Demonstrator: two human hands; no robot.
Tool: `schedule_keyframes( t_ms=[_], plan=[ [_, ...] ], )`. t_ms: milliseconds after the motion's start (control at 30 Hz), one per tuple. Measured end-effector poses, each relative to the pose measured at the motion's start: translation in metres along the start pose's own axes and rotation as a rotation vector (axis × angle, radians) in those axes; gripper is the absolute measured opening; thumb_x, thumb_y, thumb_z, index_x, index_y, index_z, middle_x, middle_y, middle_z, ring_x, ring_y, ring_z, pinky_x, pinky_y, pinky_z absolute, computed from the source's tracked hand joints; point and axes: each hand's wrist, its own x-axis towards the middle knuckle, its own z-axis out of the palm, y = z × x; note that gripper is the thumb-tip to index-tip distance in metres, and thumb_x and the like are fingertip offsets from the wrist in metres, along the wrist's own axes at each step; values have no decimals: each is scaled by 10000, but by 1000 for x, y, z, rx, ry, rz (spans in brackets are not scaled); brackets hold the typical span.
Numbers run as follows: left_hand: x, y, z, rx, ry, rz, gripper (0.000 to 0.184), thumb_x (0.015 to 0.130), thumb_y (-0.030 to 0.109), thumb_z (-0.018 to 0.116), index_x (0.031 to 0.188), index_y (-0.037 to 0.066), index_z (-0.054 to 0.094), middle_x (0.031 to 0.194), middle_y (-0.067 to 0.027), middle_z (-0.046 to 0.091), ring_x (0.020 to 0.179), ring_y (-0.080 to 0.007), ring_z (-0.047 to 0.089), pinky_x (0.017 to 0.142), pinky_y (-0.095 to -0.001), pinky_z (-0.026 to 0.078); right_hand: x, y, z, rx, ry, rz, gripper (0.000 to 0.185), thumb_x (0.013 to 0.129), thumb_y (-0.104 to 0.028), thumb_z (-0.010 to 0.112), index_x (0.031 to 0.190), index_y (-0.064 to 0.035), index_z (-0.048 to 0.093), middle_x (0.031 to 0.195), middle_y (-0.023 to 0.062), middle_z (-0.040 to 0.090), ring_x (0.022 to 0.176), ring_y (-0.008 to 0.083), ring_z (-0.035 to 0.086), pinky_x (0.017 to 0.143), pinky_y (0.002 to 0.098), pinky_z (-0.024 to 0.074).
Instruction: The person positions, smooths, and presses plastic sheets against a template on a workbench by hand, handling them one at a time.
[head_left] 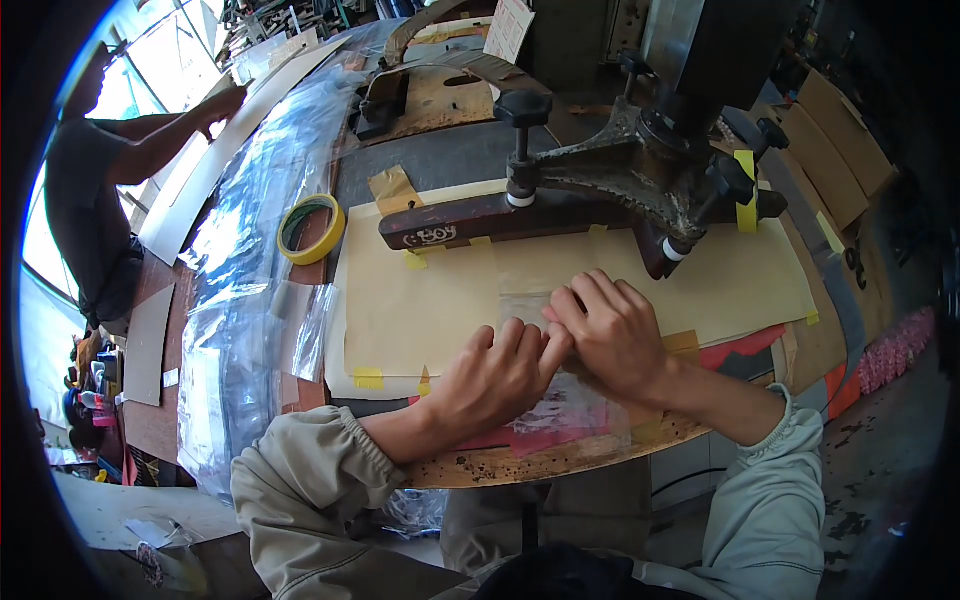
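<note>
Near, lower centre: wood table edge (560, 466); pink sheet (490, 438) showing just above it.

Centre: left hand (500, 372) and right hand (612, 338) touching or nearly so, fingers curled in narrow pinches on clear film (570, 402). Thumb contact mostly hidden. Film spreads below and above the hands, over the pink sheet and cream sheet (420, 305). Film not let go; whether it is open or sealed, can't tell.

Cream sheet already lies flat, yellow tape (368, 378) on its lower left edge. Dark bar (460, 220) crosses its upper part; whether pressing, can't tell.

Left of the sheet: tape roll (335, 240), lying flat; beyond, plastic (230, 350).

Far, upper left: another person (90, 190), arms out over a long pale board (190, 180).
</note>
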Motion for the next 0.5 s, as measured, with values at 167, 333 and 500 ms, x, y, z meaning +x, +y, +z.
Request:
schedule_keyframes(
  t_ms=[167,333,500],
  plan=[
    [0,1,0,10,3,-5,226,782,173,567,996,101,568,688,36,448,679,-95,478,539,-250,343,0,0,0,5,7,-4,159,754,-156,631,845,-42,566,788,75,539,774,217,585,621,334,469],
    [1,1,-1,11,9,-6,233,778,173,570,999,98,568,685,36,450,682,-97,481,536,-247,344,0,1,0,19,9,-4,151,750,-142,638,836,-41,566,791,77,544,775,219,588,625,335,473],
    [1,1,0,4,13,-4,239,780,171,568,1005,90,568,679,35,449,679,-99,481,534,-248,343,1,1,0,28,24,1,134,780,-150,641,818,-50,560,777,74,534,757,226,584,621,344,474]
  ],
)
